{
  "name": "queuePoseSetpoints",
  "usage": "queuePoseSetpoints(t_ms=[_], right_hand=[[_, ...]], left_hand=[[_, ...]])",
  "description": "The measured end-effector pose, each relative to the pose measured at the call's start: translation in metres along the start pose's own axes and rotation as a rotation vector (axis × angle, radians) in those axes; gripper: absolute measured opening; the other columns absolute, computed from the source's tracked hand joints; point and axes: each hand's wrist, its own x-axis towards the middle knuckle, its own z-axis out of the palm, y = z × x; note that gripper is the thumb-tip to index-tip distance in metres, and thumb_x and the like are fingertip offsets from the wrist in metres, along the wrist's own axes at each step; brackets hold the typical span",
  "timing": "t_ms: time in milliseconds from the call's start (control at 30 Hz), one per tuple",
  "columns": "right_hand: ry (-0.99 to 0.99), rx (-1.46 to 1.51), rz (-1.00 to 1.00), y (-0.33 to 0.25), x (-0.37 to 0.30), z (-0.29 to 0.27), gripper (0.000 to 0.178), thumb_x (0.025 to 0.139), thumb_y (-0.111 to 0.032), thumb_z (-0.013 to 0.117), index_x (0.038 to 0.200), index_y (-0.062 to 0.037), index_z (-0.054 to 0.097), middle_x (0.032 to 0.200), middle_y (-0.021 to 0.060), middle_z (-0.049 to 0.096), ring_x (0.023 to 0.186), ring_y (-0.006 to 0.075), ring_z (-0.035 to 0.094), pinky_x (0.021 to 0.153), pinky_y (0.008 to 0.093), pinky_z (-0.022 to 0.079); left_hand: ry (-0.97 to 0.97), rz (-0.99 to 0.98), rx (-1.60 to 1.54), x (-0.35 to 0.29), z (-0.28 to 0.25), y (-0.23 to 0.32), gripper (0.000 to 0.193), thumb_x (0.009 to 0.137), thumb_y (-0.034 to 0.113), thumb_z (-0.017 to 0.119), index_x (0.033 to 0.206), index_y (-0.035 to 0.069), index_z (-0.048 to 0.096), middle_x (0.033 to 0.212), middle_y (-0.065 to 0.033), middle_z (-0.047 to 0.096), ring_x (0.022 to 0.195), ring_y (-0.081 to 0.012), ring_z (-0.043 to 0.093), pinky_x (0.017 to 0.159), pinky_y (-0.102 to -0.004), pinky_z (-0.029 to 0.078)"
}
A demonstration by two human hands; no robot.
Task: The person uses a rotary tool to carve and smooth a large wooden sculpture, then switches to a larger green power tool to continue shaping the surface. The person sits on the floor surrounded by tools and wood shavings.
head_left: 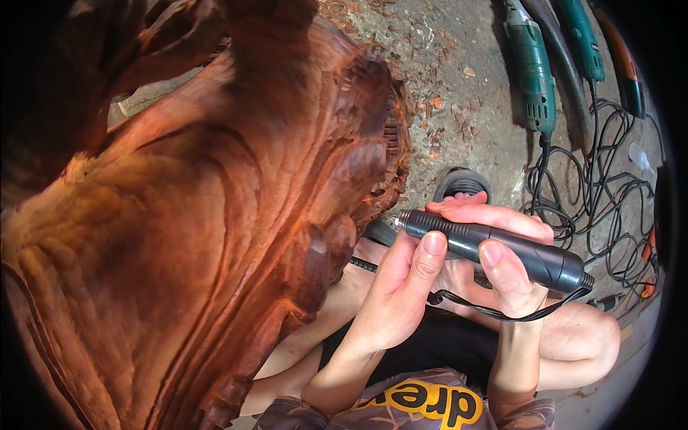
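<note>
Both my hands hold a black handheld rotary tool (530, 259) in front of my lap. Its metal tip points left, toward the edge of a big reddish-brown carved wood piece (193, 236), with a small gap between them. My left hand (408, 276) grips the ribbed front part, thumb on top. Around the thicker rear body, my right hand (512, 251) is closed, its thumb pressed on the near side. A black cord (494, 313) leaves the tool's back end and loops below my right hand. Whether a bit sits in the tip is too small to tell.
Two green power tools (534, 79) lie on the concrete floor (459, 43) at the far right, their black cables (616, 208) tangled beside my knee. Wood chips (436, 104) are scattered ahead. My foot in a grey slipper (459, 179) rests just beyond my hands.
</note>
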Motion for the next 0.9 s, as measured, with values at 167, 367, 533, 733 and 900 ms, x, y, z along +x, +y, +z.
queuePoseSetpoints(t_ms=[167, 367, 533, 733, 900], right_hand=[[-0.019, 0.005, -0.114, 0.005, 0.005, -0.001, 0.036, 0.093, -0.020, 0.068, 0.119, 0.0043, 0.073, 0.105, 0.0158, 0.078, 0.087, 0.0205, 0.076, 0.080, 0.0293, 0.059], [-0.020, 0.007, -0.093, 0.006, 0.004, -0.001, 0.036, 0.094, -0.020, 0.068, 0.120, 0.0046, 0.073, 0.105, 0.0167, 0.078, 0.088, 0.0212, 0.075, 0.080, 0.0297, 0.058], [-0.021, -0.006, -0.137, 0.009, 0.002, -0.002, 0.037, 0.094, -0.021, 0.068, 0.120, 0.0054, 0.072, 0.111, 0.0194, 0.077, 0.096, 0.0250, 0.076, 0.087, 0.0322, 0.059], [0.007, 0.051, -0.154, 0.014, -0.004, -0.002, 0.038, 0.094, -0.021, 0.067, 0.120, 0.0064, 0.071, 0.116, 0.0222, 0.075, 0.105, 0.0290, 0.076, 0.093, 0.0340, 0.059], [0.011, 0.055, -0.131, 0.016, -0.006, 0.001, 0.038, 0.094, -0.021, 0.067, 0.120, 0.0065, 0.071, 0.117, 0.0233, 0.075, 0.106, 0.0294, 0.075, 0.093, 0.0341, 0.059]], left_hand=[[-0.059, -0.018, -0.004, 0.000, -0.004, 0.010, 0.055, 0.114, 0.036, 0.036, 0.152, -0.003, 0.035, 0.156, -0.0178, 0.044, 0.145, -0.0252, 0.042, 0.123, -0.0414, 0.030], [-0.045, -0.020, -0.043, -0.002, -0.004, 0.008, 0.055, 0.114, 0.036, 0.035, 0.153, -0.003, 0.034, 0.157, -0.0176, 0.044, 0.145, -0.0247, 0.042, 0.122, -0.0411, 0.031], [-0.046, -0.030, -0.029, -0.002, -0.004, 0.003, 0.054, 0.114, 0.035, 0.036, 0.153, -0.003, 0.035, 0.157, -0.0174, 0.044, 0.147, -0.0256, 0.040, 0.123, -0.0422, 0.028], [-0.007, -0.066, 0.073, -0.002, -0.002, 0.000, 0.052, 0.114, 0.033, 0.037, 0.151, -0.004, 0.038, 0.156, -0.0180, 0.044, 0.149, -0.0274, 0.037, 0.125, -0.0430, 0.025], [-0.075, 0.001, -0.012, -0.002, -0.008, 0.000, 0.053, 0.114, 0.034, 0.037, 0.151, -0.004, 0.037, 0.157, -0.0185, 0.044, 0.148, -0.0272, 0.038, 0.124, -0.0426, 0.026]])
